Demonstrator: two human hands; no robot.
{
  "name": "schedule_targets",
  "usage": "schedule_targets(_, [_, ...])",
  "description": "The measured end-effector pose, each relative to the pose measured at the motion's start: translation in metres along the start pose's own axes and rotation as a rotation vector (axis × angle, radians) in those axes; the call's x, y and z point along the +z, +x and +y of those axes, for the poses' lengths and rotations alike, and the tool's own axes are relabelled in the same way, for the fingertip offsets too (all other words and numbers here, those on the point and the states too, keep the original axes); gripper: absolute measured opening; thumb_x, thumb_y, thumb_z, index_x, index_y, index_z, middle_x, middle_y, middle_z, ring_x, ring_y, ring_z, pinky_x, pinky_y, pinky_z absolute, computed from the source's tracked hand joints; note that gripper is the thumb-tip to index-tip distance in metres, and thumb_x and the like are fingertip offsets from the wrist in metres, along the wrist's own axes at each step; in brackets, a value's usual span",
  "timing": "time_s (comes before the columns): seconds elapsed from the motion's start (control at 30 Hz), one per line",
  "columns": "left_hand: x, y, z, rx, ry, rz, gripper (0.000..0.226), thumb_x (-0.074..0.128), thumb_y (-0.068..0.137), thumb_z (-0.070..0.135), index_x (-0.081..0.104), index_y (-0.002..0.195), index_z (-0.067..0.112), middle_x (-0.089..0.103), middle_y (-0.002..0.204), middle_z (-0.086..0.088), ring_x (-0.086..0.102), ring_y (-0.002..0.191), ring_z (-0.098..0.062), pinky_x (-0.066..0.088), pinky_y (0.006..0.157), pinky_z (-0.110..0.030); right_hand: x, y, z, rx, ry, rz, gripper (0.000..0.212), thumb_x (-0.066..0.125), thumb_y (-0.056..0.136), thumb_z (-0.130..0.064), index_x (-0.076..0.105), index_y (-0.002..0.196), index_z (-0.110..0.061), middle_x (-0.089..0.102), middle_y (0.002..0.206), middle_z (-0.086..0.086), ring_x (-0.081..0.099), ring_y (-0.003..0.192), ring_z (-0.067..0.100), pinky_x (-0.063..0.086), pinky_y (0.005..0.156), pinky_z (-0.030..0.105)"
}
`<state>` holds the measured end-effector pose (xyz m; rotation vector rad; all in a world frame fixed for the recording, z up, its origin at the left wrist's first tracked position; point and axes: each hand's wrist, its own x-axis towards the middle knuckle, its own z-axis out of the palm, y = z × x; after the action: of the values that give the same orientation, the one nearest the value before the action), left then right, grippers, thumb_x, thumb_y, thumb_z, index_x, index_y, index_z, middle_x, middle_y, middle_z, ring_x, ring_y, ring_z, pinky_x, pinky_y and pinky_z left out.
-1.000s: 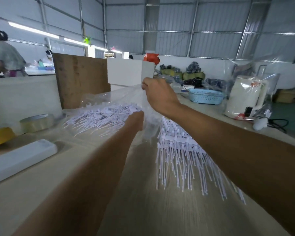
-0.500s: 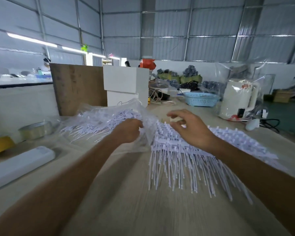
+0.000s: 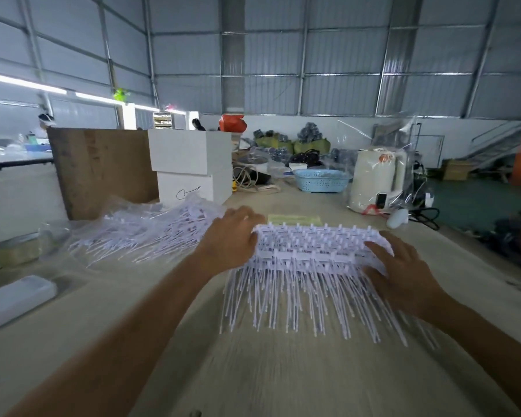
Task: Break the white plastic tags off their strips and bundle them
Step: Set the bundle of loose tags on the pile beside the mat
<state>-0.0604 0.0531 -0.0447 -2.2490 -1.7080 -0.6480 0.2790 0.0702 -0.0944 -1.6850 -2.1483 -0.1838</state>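
Observation:
A stack of white plastic tag strips [image 3: 307, 251] lies on the pale wooden table [image 3: 283, 371], its thin tails fanning toward me. My left hand [image 3: 232, 239] grips the stack's left end, fingers curled over the top corner. At the right end my right hand [image 3: 403, 275] rests with spread fingers pressing on the strips. More white tags lie in a clear plastic bag [image 3: 145, 230] to the left, just beyond my left hand.
A tape roll [image 3: 15, 251] and a long white box [image 3: 15, 296] sit at the left. Behind stand a cardboard sheet [image 3: 103, 170], white boxes [image 3: 190, 164], a blue basket [image 3: 322, 179] and a wrapped white kettle [image 3: 373, 182]. The table edge runs along the right.
My left hand has come off the bag of tags and taken the stack's left end. My right hand slid to the stack's right end. The stack now lies squared across the table.

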Motion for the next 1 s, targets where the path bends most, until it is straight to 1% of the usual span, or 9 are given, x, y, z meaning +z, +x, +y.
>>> schedule_targets(0.07, [0.025,-0.017,-0.01,-0.052,0.169,-0.072,0.035,0.041,0.102,0.029,0.051,0.135,0.027,0.05,0.143,-0.001,0.047,0.128,-0.021,0.041,0.103,-0.045,0.012,-0.009,0.011,0.065,-0.04,-0.149,0.07,0.023,0.095,-0.064,0.021,0.158,-0.034,0.012,0.167,0.003,0.016,0.151,0.03,0.022,0.121,0.05])
schedule_targets(0.13, [0.034,-0.03,-0.015,-0.042,0.188,-0.065,0.027,0.041,0.099,0.028,0.059,0.119,0.031,0.063,0.124,0.002,0.057,0.112,-0.02,0.046,0.092,-0.041,0.02,-0.01,0.017,0.089,-0.018,-0.2,0.068,0.021,0.096,-0.066,0.017,0.158,-0.036,0.017,0.166,0.001,0.017,0.151,0.027,0.021,0.122,0.048])
schedule_targets(0.2, [0.032,-0.031,-0.015,-0.018,0.236,-0.017,0.025,0.045,0.094,0.024,0.064,0.109,0.03,0.069,0.112,0.003,0.061,0.102,-0.022,0.049,0.086,-0.039,0.018,-0.007,0.017,0.062,0.01,-0.142,0.059,0.031,0.101,-0.056,0.028,0.155,-0.032,0.03,0.162,0.004,0.026,0.148,0.027,0.026,0.119,0.049])
schedule_targets(0.3, [0.035,-0.027,-0.013,-0.036,0.221,0.048,0.03,0.048,0.095,0.02,0.066,0.119,0.024,0.068,0.118,0.001,0.059,0.11,-0.023,0.049,0.092,-0.041,0.013,-0.004,0.014,0.017,0.071,-0.03,0.044,0.038,0.105,-0.038,0.047,0.146,-0.023,0.048,0.148,0.01,0.041,0.137,0.031,0.036,0.112,0.047])
schedule_targets(0.4, [0.037,-0.027,-0.013,-0.064,0.093,0.003,0.028,0.054,0.096,0.02,0.068,0.12,0.024,0.067,0.121,-0.001,0.057,0.114,-0.023,0.05,0.094,-0.041,0.007,-0.004,0.015,0.029,0.24,0.087,0.033,0.046,0.104,-0.018,0.063,0.132,-0.013,0.059,0.136,0.014,0.051,0.127,0.03,0.037,0.106,0.032])
schedule_targets(0.5, [0.038,-0.028,-0.018,-0.059,0.027,0.129,0.024,0.063,0.091,0.013,0.074,0.111,0.02,0.07,0.116,-0.004,0.061,0.106,-0.025,0.052,0.088,-0.04,0.001,-0.01,0.015,0.07,0.423,0.164,0.028,0.052,0.101,-0.011,0.07,0.121,-0.011,0.062,0.128,0.01,0.055,0.121,0.025,0.033,0.095,0.019])
schedule_targets(0.67, [0.036,-0.026,-0.014,-0.149,-0.165,0.328,0.02,0.065,0.089,0.002,0.075,0.096,0.018,0.075,0.101,-0.002,0.06,0.077,-0.01,0.048,0.076,-0.027,0.0,-0.012,0.014,0.071,0.496,0.292,0.025,0.052,0.099,-0.006,0.073,0.113,-0.011,0.065,0.122,0.008,0.056,0.107,0.014,0.035,0.092,0.021])
schedule_targets(0.83, [0.028,-0.028,-0.01,-0.204,-0.3,0.443,0.022,0.066,0.087,0.0,0.072,0.085,0.02,0.075,0.091,0.0,0.069,0.078,-0.017,0.057,0.078,-0.036,-0.003,-0.011,0.011,0.042,0.481,0.381,0.025,0.053,0.099,-0.004,0.07,0.117,-0.006,0.065,0.125,0.011,0.058,0.11,0.019,0.036,0.094,0.021])
schedule_targets(1.0, [0.021,-0.024,-0.001,-0.334,-0.926,0.541,0.022,0.064,0.089,-0.009,0.068,0.081,0.011,0.069,0.085,-0.001,0.073,0.073,-0.03,0.061,0.065,-0.04,-0.004,-0.013,0.008,0.063,0.46,0.347,0.028,0.052,0.099,-0.003,0.067,0.123,-0.002,0.061,0.132,0.013,0.056,0.121,0.026,0.033,0.099,0.018])
